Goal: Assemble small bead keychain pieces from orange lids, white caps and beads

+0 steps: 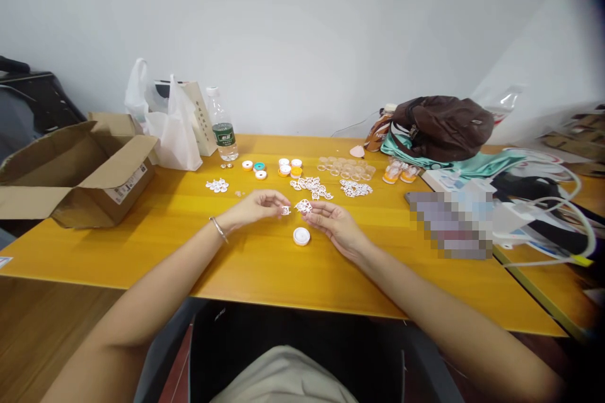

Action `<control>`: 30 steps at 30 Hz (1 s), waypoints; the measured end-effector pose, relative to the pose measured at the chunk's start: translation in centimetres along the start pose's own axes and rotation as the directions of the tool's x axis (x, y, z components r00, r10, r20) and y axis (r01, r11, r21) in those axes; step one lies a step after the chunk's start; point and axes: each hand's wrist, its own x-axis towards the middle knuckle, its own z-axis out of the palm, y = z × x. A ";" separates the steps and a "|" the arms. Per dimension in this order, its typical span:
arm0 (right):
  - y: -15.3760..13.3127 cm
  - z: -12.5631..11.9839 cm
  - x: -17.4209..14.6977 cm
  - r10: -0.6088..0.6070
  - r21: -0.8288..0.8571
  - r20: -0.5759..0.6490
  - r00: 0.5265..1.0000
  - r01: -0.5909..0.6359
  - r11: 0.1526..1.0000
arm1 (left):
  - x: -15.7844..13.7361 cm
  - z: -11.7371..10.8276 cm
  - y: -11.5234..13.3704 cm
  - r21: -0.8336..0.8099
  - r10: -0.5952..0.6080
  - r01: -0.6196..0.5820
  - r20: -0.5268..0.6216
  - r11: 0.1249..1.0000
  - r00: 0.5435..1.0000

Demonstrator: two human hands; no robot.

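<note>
My left hand (pixel 261 204), with a bangle on its wrist, pinches a small white openwork plastic piece (pixel 286 210). Facing it, my right hand (pixel 333 223) grips a larger white openwork plastic piece (pixel 303 206) between thumb and fingers. A narrow gap separates the two pieces. Just below them on the table sits a round white cap with an orange base (pixel 301 237). Behind the hands lies a loose pile of white openwork pieces (pixel 312 186), with a second pile (pixel 356 189) to its right.
Clear plastic rings (pixel 347 168), white and orange round parts (pixel 290 167) and small white pieces (pixel 217 185) lie farther back. A cardboard box (pixel 94 170), plastic bag (pixel 172 126) and water bottle (pixel 223 129) stand left. A brown bag (pixel 442 129), pixelated flat object (pixel 449 227) and cables are right.
</note>
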 end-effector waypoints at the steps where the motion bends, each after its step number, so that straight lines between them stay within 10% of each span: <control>1: 0.0 0.1 -0.3 -0.007 0.017 -0.006 1.000 0.008 1.000 | -0.1 0.2 0.1 -0.014 0.015 -0.015 -0.016 1.000 1.000; 9: 1.3 0.6 -1.4 -0.033 0.049 -0.047 0.998 0.035 0.998 | -0.6 1.4 1.2 -0.124 0.031 -0.043 -0.097 0.991 0.995; 22: 2.0 0.5 -1.3 0.009 0.006 0.050 0.999 -0.010 1.000 | -0.8 2.2 1.2 0.132 0.168 -0.169 0.019 0.977 0.986; 30: 1.7 0.6 -1.5 0.026 0.015 0.049 0.998 -0.027 1.000 | -0.8 1.8 1.4 0.465 0.442 -0.412 0.049 0.784 0.896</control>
